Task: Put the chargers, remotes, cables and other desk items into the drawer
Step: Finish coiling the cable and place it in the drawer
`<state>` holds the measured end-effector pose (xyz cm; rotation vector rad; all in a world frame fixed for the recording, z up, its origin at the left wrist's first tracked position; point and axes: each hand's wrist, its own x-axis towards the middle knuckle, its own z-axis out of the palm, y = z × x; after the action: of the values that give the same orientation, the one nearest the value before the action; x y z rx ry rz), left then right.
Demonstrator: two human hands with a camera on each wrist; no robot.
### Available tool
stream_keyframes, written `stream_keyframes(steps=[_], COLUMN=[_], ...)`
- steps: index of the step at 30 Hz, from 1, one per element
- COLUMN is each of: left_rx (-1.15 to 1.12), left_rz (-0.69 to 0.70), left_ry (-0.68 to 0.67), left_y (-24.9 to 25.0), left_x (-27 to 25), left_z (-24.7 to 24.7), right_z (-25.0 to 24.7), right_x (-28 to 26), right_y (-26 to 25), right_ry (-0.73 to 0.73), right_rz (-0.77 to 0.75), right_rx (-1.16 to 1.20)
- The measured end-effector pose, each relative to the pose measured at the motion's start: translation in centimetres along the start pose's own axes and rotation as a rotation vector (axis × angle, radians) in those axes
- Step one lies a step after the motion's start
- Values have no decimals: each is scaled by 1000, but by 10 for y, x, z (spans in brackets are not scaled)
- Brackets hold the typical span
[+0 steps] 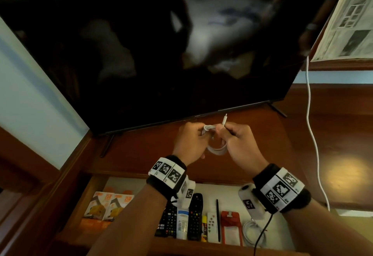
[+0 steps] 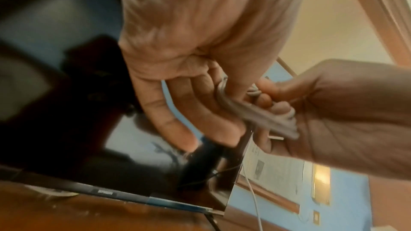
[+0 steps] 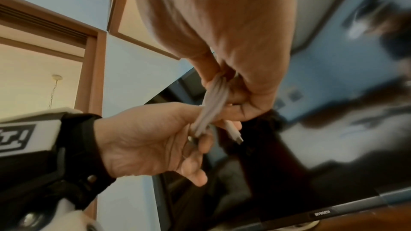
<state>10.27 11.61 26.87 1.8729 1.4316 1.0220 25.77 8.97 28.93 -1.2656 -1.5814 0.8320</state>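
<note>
White cable [image 1: 215, 149], coiled in loops, is gripped between left hand [image 1: 189, 143] and right hand [image 1: 240, 144] fingers; its plug projects above the right fingers. Below the fingers, open drawer [image 1: 278, 233] holds remotes [image 1: 194, 217].

white cable [image 1: 216, 148] coiled in a loop (plug end up), above open drawer [image 1: 268, 235]

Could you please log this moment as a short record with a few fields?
left hand: left hand grips the coiled white cable
right hand: right hand pinches the cable end, plug pointing up
location: above the wooden desk, before the television
drawer: drawer open, holding remotes, orange boxes, another white cable
</note>
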Motion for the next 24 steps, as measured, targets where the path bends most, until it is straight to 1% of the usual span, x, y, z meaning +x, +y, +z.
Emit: stream_keyframes(steps=[2, 4, 5, 6, 7, 10, 11, 14, 17, 19, 22, 24], left_rx=[79, 258, 335, 352, 283, -151, -221, -338, -476, -485, -404, -297], left_rz=[8, 2, -1, -4, -6, -32, -41, -66, -123, -118, -120, -108], left_ry=[72, 141, 152, 142, 100, -58, -105, -230, -342, -366, -385, -346], left_y=[-1, -1, 1, 2, 2, 3, 5, 6, 3, 2, 4, 7], left_x=[-1, -2, -3, -3, -1, -3, -4, -7, -10, -13, -15, -17], left_z=[2, 5, 5, 6, 5, 0, -2, -9, -14, -16, -11, -6], right_z=[2, 6, 7, 7, 6, 5, 6, 7, 5, 4, 2, 0], right_x=[-2, -3, -2, -1, -1, 0, 0, 0, 1, 1, 4, 5], right_y=[1, 1, 2, 2, 2, 5, 7, 15, 18, 18, 19, 25], right_ry=[-3, 18, 33, 51, 74, 170, 192, 214, 226, 216, 247, 288], right_rz=[24, 44, 49, 49, 38, -2, 1, 33, 128, 169, 210, 237], right_rx=[24, 45, 61, 79, 95, 124, 135, 187, 309, 367, 426, 392])
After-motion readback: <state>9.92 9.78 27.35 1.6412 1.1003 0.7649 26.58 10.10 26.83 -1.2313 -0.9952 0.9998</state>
